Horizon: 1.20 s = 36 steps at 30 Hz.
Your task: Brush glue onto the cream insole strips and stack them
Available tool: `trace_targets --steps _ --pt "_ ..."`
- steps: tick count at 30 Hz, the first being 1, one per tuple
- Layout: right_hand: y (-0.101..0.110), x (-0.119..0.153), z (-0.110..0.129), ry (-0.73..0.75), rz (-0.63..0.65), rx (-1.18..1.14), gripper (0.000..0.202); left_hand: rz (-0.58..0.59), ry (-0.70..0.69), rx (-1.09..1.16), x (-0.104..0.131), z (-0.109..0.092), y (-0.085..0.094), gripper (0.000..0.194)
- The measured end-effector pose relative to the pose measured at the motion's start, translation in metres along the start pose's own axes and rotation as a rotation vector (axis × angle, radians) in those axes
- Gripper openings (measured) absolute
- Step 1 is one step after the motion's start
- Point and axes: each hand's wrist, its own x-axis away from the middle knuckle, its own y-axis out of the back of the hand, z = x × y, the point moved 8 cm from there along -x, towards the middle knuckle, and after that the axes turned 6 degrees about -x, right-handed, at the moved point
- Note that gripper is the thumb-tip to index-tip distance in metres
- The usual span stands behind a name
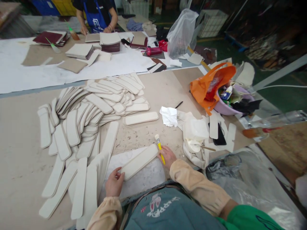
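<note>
A long off-white piece with rounded corners [140,162] lies slanted over a pale sheet [155,175] at the table's near edge. My left hand [115,182] grips its lower left end between thumb and fingers. At its upper right end, my right hand [167,156] holds a yellow-handled brush [160,148], bristles pointing up and away, with the fingers by the piece's edge. A large heap of similar off-white pieces [97,102] spreads to the left, and one stack [141,118] lies beyond the brush.
White glue-like material in a wrapped container [195,131] stands right of my right hand. Behind it are an orange bag [206,86] and a purple basin [226,108]. Crumpled white paper [169,116] lies mid-table. Across the far table, a person in a blue apron [97,17] handles pieces.
</note>
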Motion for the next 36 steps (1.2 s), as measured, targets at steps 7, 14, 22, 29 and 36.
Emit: trace_targets --steps 7,14,22,29,36 --pt "-0.004 -0.005 -0.026 -0.311 -0.165 -0.077 0.013 -0.031 -0.035 -0.013 -0.001 0.001 0.001 0.044" --pt "-0.006 -0.009 -0.021 -0.305 -0.199 -0.104 0.011 -0.051 -0.069 -0.036 -0.001 0.000 0.002 0.043" --pt "0.008 -0.013 -0.002 -0.306 -0.237 -0.231 0.017 -0.112 -0.155 -0.121 0.001 -0.007 0.006 0.041" --pt "0.041 -0.052 0.075 -0.314 -0.078 -0.782 0.031 -0.050 -0.531 0.103 0.011 -0.072 0.040 0.060" --pt "0.093 -0.108 0.123 -0.220 -0.047 -0.889 0.035 0.352 -0.573 0.526 0.016 -0.145 0.052 0.030"
